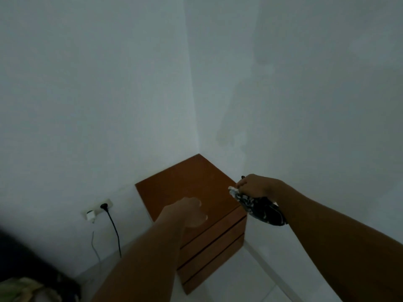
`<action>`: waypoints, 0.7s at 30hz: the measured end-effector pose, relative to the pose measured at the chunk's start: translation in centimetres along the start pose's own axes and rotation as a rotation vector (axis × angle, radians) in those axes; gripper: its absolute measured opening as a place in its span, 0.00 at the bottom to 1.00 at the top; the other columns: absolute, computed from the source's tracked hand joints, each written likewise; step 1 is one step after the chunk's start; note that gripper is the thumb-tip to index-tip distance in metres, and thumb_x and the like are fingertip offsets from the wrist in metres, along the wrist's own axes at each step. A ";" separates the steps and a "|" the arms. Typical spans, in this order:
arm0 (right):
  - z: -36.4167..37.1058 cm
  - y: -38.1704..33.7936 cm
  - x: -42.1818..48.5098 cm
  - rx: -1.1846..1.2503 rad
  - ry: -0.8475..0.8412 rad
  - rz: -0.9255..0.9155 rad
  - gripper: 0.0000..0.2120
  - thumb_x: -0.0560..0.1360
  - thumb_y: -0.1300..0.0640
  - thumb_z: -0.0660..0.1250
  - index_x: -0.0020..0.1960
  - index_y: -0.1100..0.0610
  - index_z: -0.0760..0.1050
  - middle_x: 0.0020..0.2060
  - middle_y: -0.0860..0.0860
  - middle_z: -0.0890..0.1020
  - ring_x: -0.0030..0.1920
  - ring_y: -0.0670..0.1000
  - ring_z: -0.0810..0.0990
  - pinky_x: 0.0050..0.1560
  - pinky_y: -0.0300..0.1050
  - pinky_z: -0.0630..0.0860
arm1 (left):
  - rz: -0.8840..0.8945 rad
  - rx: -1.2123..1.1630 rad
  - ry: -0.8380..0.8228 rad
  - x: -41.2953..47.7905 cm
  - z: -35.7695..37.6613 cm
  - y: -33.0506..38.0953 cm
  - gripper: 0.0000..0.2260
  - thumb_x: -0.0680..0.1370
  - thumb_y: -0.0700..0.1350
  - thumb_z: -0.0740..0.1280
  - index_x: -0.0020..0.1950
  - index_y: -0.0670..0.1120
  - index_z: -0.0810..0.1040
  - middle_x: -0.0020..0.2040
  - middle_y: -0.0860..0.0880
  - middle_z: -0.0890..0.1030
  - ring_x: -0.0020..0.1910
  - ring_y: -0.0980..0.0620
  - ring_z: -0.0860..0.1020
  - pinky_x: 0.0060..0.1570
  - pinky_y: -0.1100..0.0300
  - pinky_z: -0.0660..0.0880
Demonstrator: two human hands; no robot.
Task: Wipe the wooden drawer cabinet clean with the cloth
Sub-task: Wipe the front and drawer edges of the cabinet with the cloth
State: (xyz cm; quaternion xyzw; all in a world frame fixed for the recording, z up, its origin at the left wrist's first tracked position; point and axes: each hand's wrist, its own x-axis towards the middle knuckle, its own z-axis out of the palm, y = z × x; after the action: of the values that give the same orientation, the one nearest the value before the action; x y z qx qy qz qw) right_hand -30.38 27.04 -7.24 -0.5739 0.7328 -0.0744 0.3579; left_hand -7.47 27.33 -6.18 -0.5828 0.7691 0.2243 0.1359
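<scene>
Head view: the wooden drawer cabinet (pixel 185 184) stands lower centre, tucked into the wall corner. The right hand (pixel 255 186) grips a bunched patterned cloth (pixel 263 211) at the cabinet's right edge. The left hand (pixel 192 212) hovers empty, fingers loose. So bunched, the cloth may miss the back corner.

I see the wooden cabinet (pixel 187 188) set into a corner. The left wall (pixel 87 105) closes off its back and the right wall (pixel 305 105) closes off its right side. The top is open from above and from the front. My left hand (pixel 189 211) hovers over its near part. My right hand (pixel 255 186), gripping the cloth (pixel 263 210), sits at the right edge just beside the right wall, where room is tight. The drawer fronts face open floor (pixel 229 280). Left of the cabinet there is a gap, but a socket (pixel 98 209), a white charger (pixel 90 215) and a hanging black cable (pixel 115 232) stand in it.
</scene>
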 end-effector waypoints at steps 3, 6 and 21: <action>-2.1 0.0 -0.4 -0.025 -0.012 -0.001 0.16 0.77 0.55 0.63 0.63 0.56 0.79 0.60 0.55 0.81 0.63 0.57 0.78 0.59 0.46 0.74 | -0.011 0.003 -0.024 -0.1 -1.0 1.3 0.27 0.79 0.57 0.63 0.76 0.49 0.66 0.75 0.45 0.68 0.71 0.43 0.69 0.68 0.46 0.68; -3.1 0.2 0.7 -0.050 -0.037 -0.004 0.17 0.77 0.54 0.64 0.64 0.55 0.79 0.61 0.55 0.81 0.63 0.56 0.78 0.61 0.46 0.74 | 0.006 -0.014 -0.040 0.3 -1.5 2.2 0.29 0.79 0.56 0.62 0.78 0.50 0.60 0.78 0.46 0.63 0.75 0.43 0.64 0.70 0.45 0.64; 0.9 3.1 19.1 -0.260 -0.265 -0.030 0.15 0.80 0.54 0.63 0.40 0.63 0.72 0.35 0.52 0.73 0.34 0.50 0.69 0.37 0.44 0.67 | -0.010 -0.103 -0.198 16.7 -0.4 -2.2 0.22 0.83 0.50 0.58 0.75 0.44 0.66 0.72 0.43 0.71 0.68 0.43 0.73 0.64 0.50 0.71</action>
State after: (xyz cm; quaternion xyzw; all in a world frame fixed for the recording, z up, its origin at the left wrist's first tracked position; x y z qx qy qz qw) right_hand -33.87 11.27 -17.86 -0.6311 0.6739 0.0917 0.3732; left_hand -10.13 12.66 -14.10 -0.5678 0.7365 0.3192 0.1824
